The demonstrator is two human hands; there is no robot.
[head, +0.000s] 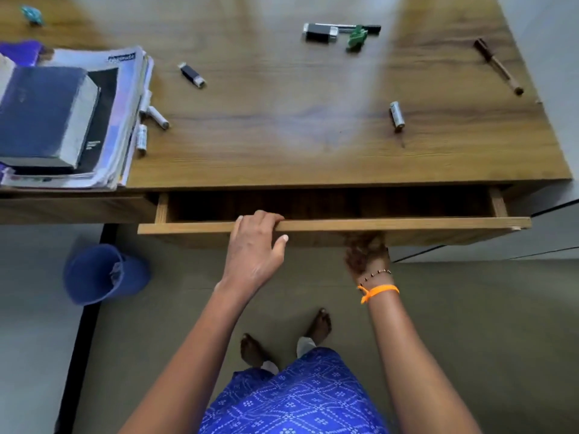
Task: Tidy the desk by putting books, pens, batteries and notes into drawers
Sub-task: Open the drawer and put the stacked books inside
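A wooden desk (282, 145) is filling the upper half of the frame, its long axis running left to right. Below its front edge, a drawer (407, 224) is sitting partly open, its front board also running left to right. At the left edge, a stack of books (47, 120) is lying on magazines; the printing there is too blurred to read. The left hand (255, 245) is grasping the drawer's top edge, fingers curled over it. The right hand (366, 255) is reaching under the drawer front, its fingers hidden, so its grip cannot be told. A brown pen (499, 66) is lying diagonally at upper right, pointing lower right. A battery (397, 115) is lying nearly upright in the frame at right centre.
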